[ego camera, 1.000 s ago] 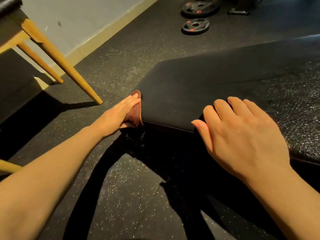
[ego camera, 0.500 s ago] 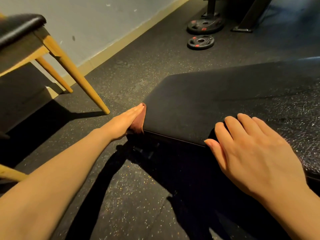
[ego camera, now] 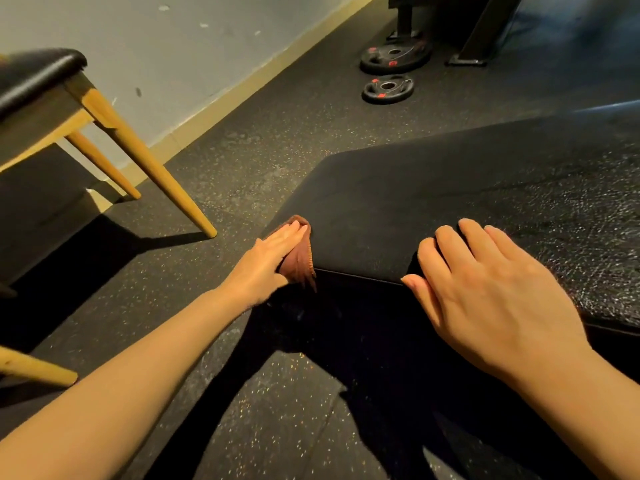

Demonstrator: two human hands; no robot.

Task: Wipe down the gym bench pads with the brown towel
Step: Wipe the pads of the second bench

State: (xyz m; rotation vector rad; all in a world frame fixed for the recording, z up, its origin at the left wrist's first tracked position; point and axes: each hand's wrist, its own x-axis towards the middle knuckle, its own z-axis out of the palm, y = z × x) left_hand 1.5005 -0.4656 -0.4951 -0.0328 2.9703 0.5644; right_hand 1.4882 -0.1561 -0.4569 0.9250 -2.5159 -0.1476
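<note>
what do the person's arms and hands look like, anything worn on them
Both forearms are bare as far as the head view shows: no sleeves, gloves, watch or bracelets. The left hand and the right hand show no rings on the fingers that are visible. The nails are short and unpainted.

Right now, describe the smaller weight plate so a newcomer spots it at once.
Start at the black bench pad filling the right of the view, then look past its far edge to the speckled rubber floor. Two black discs lie flat there; the smaller weight plate is the nearer one, in front of the larger weight plate.
</note>
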